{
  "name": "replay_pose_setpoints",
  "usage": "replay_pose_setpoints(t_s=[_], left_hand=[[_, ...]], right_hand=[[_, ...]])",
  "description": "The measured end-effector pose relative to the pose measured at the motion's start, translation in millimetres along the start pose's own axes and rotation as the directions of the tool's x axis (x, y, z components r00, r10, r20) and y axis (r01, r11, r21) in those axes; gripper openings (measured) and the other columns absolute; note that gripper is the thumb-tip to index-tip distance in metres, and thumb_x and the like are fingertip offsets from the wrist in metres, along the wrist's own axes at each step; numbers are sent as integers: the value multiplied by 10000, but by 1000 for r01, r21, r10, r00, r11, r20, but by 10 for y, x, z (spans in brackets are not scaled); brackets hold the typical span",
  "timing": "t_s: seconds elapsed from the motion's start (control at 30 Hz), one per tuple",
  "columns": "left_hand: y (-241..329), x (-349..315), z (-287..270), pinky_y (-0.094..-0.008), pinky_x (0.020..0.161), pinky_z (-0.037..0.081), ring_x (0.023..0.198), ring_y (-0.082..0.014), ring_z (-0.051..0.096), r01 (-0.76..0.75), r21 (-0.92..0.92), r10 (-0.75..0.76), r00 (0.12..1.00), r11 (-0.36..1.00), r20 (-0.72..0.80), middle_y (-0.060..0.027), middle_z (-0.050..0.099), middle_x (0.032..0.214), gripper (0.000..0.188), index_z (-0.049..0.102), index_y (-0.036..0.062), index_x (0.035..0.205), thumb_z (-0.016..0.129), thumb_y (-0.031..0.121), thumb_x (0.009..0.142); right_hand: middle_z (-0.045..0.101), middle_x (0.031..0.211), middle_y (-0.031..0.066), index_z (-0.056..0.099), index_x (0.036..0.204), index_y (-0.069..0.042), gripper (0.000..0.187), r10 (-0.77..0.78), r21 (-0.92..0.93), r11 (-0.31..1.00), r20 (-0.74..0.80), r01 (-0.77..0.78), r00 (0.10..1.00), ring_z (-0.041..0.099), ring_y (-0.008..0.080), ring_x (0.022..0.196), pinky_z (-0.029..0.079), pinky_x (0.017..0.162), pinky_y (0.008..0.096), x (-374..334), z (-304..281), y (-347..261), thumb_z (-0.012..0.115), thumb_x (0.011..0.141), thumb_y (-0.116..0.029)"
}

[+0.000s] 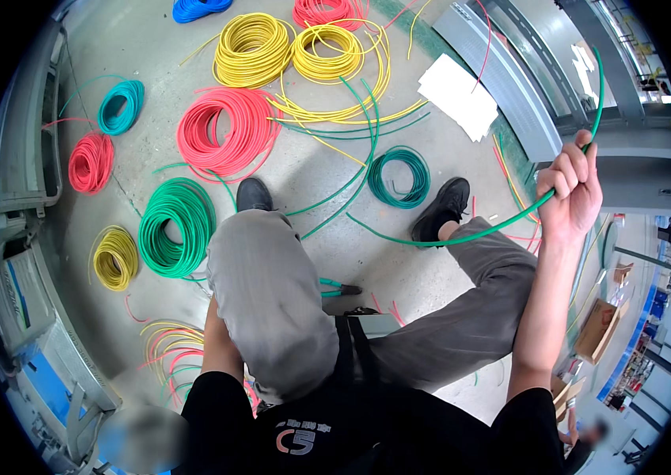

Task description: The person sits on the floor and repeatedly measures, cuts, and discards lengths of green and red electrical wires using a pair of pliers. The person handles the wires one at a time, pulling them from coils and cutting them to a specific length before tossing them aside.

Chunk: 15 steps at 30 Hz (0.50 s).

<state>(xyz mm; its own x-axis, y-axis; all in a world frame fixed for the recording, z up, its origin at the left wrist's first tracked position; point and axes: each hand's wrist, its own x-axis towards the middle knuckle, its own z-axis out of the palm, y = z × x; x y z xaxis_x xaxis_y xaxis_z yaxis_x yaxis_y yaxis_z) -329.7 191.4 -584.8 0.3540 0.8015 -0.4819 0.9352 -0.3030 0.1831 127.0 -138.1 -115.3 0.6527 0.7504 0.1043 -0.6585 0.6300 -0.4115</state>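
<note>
My right hand [571, 190] is raised at the right, fingers wrapped round a green wire [462, 236]. One end of the wire rises above the fist; the other curves left over my right shin towards the floor. My left forearm [220, 340] runs down beside my left knee, and its hand is hidden behind the leg. Close to that arm, a bundle of cut yellow, red and green wires [173, 348] lies on the floor. Green-handled pliers [341, 290] rest on the floor between my legs.
Ahead lie a green coil [199, 214], a large red coil [264, 131], yellow coils [252, 49] and a dark green coil [400, 150]. White paper sheets [458, 96] lie beside a grey metal panel [501, 87]. Metal frames [22, 127] stand at the left. Another person [585, 435] is at lower right.
</note>
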Motion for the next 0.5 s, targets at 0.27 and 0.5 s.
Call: replay_pose_setpoints(t_s=[0.27,0.5], left_hand=[[-78,-259,-2521,-439,571,472,645,-301,640,-197,250,279,893,948,-353,-215,601,660,272,637,-44,847,520,198,888],[938,-1217,-6389,-223,518,327,560,-55,427,-456,51,295,482,888,-825,54,487,616,375,683,18,931,548,367,924]], right_hand=[[321,664,-29,494,1159,35,277,-54,-28,998,18,55,998,228,59,531,194,434,212,-150,-35,-181,415,997,-176],[288,625,-63,512,1122,-67,236,6,15,1000,-75,-5,997,231,45,504,190,422,209,-46,109,31,457,975,-244]])
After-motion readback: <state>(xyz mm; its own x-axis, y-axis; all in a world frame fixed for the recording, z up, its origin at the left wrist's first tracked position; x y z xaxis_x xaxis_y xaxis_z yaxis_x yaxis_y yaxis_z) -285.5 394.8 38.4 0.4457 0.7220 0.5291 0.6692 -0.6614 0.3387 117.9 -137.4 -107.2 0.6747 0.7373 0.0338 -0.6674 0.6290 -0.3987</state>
